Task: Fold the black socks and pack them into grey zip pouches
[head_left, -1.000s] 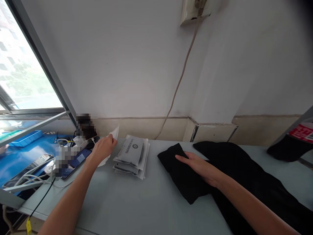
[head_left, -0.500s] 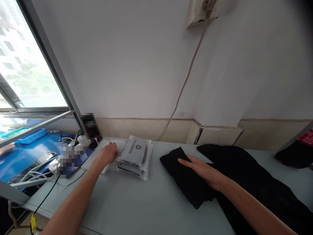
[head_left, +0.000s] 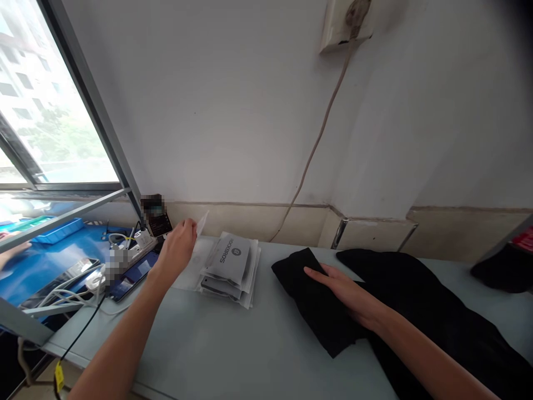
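My left hand (head_left: 177, 247) is raised off the table with its fingers pinched on a clear plastic bag (head_left: 202, 223), whose thin edge sticks up past the fingertips. Beneath it, more clear plastic (head_left: 189, 278) lies flat on the table. Just to the right is a small pile of frosted packages (head_left: 228, 260) printed ROCKBROS, with dark contents showing through. My right hand (head_left: 345, 291) grips a folded black cloth (head_left: 310, 305), thumb on top and the other fingers hidden beneath. Next to that hand a larger spread of black fabric (head_left: 441, 322) covers the table's right side.
At the left are a phone (head_left: 133, 278), white cables (head_left: 62, 294) and a power strip (head_left: 141, 244) beside a metal frame (head_left: 75, 214). Another person's hand (head_left: 14, 253) shows at the far left edge. A cord (head_left: 320, 128) hangs down the wall behind the grey table (head_left: 233, 350).
My left hand has risen from the table and moved slightly left, lifting a plastic bag's edge. My right hand stays on the folded black cloth. The view has shifted a little.
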A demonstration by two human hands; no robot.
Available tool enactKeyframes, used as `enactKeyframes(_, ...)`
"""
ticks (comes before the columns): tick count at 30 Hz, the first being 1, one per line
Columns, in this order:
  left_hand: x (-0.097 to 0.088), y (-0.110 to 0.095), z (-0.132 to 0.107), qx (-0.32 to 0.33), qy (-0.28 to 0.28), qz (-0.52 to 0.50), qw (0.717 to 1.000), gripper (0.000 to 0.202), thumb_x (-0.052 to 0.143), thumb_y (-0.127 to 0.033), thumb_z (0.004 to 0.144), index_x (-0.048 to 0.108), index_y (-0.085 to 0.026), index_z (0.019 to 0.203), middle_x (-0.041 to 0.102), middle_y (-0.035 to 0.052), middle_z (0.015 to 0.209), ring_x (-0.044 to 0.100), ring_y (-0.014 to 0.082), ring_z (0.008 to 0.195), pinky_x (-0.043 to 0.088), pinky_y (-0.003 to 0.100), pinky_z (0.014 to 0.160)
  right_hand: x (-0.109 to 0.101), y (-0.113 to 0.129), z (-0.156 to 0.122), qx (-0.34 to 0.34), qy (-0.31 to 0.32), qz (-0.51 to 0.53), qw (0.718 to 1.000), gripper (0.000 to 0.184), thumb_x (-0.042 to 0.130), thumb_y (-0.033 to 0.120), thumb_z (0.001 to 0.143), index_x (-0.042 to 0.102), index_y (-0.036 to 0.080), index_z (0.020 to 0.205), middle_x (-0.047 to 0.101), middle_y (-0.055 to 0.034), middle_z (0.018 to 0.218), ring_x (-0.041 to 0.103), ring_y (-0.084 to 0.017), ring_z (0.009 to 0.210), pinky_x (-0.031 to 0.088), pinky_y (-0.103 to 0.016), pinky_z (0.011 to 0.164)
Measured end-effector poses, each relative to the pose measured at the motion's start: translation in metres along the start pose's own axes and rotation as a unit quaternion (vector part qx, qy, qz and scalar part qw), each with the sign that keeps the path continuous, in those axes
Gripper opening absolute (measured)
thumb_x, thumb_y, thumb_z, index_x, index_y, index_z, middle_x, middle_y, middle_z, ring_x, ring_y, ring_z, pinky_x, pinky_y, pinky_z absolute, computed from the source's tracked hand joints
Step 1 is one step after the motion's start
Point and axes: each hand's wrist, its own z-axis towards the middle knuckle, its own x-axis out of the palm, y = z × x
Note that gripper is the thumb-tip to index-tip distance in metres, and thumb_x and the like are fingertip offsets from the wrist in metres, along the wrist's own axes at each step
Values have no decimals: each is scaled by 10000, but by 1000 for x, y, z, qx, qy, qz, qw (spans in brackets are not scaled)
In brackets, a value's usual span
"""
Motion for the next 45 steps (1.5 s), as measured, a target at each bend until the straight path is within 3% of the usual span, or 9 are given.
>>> enactKeyframes(3,-38,-35,-14,39,-84,-90,992,254,351,-303,1080,566,-183,1142,688,86,1056,663,241,898,450,317,755,8,7,-12,-55,-14,52,997,456,718,527,879,690,224,1221,803,-94,1041,756,-273,863,614,-345,723)
enactKeyframes(10,-39,-123,-35,182,202,-362,892,158,505,-276,966,590,-215,847,664,1,703,635,176,615,426,269,574,25,22,-46,-148,10,63,987,536,734,556,867,641,267,1308,797,-43,954,748,-247,816,603,-320,699)
enactKeyframes(13,-16,-135,-25,105,295,-484,817,100,522,-213,911,506,-220,812,588,-46,557,581,142,460,435,247,491,20,25,-46,-188,12,-57,980,527,674,555,914,603,283,1360,788,-42,1047,749,-272,905,609,-374,821)
enactKeyframes(17,4,-145,-21,-30,269,-593,758,147,512,-287,944,420,-233,843,554,-66,575,562,120,422,418,213,404,9,21,-36,-240,-36,-197,950,473,631,468,941,580,313,1385,752,-46,1206,715,-315,1072,575,-424,931)
enactKeyframes(25,6,-170,-39,75,94,-397,910,172,482,-233,954,403,-233,801,578,-35,655,538,137,555,350,253,519,20,6,-26,-225,-96,-256,935,268,595,350,897,710,252,1118,769,-34,861,732,-303,833,569,-402,756)
enactKeyframes(31,9,-184,-41,158,93,-216,959,111,408,-204,1024,471,-206,932,630,30,729,585,194,579,281,300,518,30,8,-25,-190,-27,-104,976,323,653,460,875,749,211,1057,791,-31,897,719,-264,767,551,-337,643)
enactKeyframes(35,3,-183,-37,181,86,-159,967,175,337,-209,1053,491,-182,974,624,53,727,561,199,538,256,312,490,24,15,-29,-160,-4,-41,986,462,751,491,836,699,241,1222,799,-37,1018,749,-272,867,590,-356,737)
enactKeyframes(40,-11,-174,-27,135,112,-302,937,127,389,-239,1026,472,-225,932,609,-10,743,553,163,608,331,275,526,13,19,-32,-100,44,10,994,671,839,448,774,601,261,1373,802,-45,1015,761,-270,870,601,-373,759)
enactKeyframes(45,-16,-171,-33,149,128,-350,916,144,362,-269,1038,427,-238,912,552,-33,708,506,149,594,330,263,521,15,1,-12,-206,-42,-116,971,434,732,423,812,690,228,1198,788,-35,982,726,-277,889,560,-380,781)
